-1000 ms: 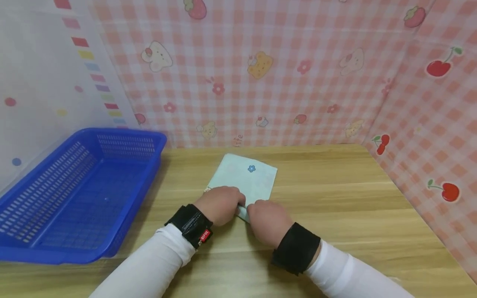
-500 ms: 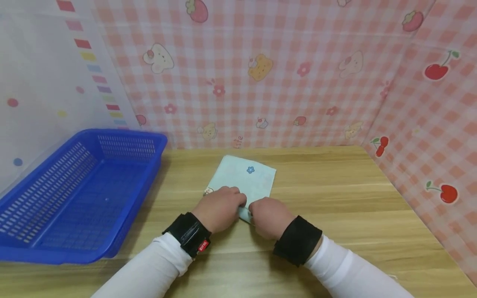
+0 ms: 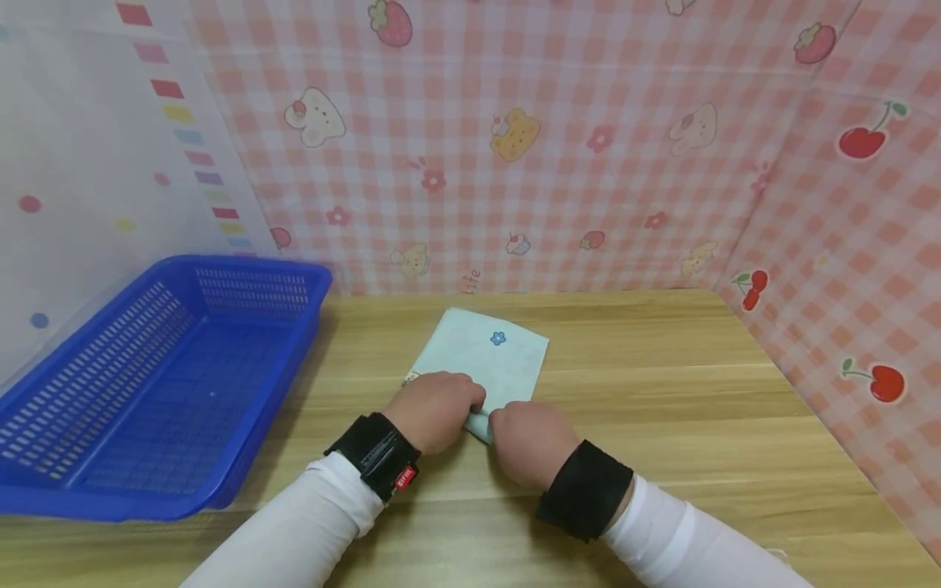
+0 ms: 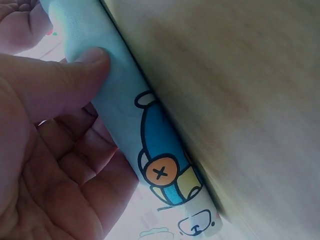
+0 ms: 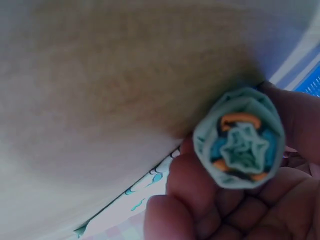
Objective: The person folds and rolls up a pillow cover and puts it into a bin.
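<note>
A pale mint-green cloth [image 3: 488, 355] lies on the table, its near edge turned into a roll. My left hand [image 3: 435, 412] grips the roll's left part; in the left wrist view its thumb presses on the roll [image 4: 120, 110], which carries a printed cartoon figure in blue and orange. Close beside it, my right hand [image 3: 531, 445] holds the right part. The right wrist view looks straight at the spiral end of the roll [image 5: 242, 142], with thumb and curled fingers around it. The far part of the cloth lies flat, a small blue flower showing.
A blue plastic basket [image 3: 198, 392] with slotted sides stands on the left of the wooden table [image 3: 662, 392]. Pink checked sheeting [image 3: 559, 188] hangs behind and along the right side. White sheeting [image 3: 88, 163] is at the left.
The head view has shifted slightly. Both hands keep hold of the roll, with only small movements of the fingers; the cloth's flat part stays about where it was.
</note>
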Demonstrator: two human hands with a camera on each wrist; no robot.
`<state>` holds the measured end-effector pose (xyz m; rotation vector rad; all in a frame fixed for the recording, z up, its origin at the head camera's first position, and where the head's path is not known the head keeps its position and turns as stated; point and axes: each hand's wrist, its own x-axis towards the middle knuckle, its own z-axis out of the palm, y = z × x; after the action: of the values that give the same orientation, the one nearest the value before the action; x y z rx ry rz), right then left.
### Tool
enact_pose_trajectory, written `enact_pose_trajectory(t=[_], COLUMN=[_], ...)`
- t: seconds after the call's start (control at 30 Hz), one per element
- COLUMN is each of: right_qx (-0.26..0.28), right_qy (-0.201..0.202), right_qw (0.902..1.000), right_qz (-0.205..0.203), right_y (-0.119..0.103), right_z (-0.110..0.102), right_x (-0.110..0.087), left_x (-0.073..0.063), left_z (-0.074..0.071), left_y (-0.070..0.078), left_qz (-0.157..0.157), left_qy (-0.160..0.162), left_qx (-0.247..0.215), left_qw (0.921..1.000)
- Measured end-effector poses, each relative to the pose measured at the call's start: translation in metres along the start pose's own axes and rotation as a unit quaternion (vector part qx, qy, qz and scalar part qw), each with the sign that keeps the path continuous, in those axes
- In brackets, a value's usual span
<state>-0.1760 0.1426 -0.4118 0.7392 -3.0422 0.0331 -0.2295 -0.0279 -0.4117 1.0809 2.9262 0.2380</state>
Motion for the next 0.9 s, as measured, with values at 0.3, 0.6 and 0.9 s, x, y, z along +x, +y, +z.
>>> enact_pose_trajectory(t=[0.3,0.6,0.9], right_qx=[0.003,0.045,0.089], right_qy=[-0.005,-0.067,-0.109], right_qw=[0.9999,0.9967,0.9900], right_qz=[-0.014,-0.004,0.006], right_y=[-0.001,0.005,0.012], right_z=[-0.003,-0.006,-0.006], right_x=[0.001,0.012,0.017], left_x=[0.000,-0.010,-0.011], left_z=[-0.001,-0.001,0.000], left_y=[0.000,0.002,0.002], left_qz=[-0.007,-0.010,-0.009], left_qy=[-0.015,0.012,0.023], left_qx=[0.005,0.009,0.033], left_qw=[0.9998,0.9998,0.9991])
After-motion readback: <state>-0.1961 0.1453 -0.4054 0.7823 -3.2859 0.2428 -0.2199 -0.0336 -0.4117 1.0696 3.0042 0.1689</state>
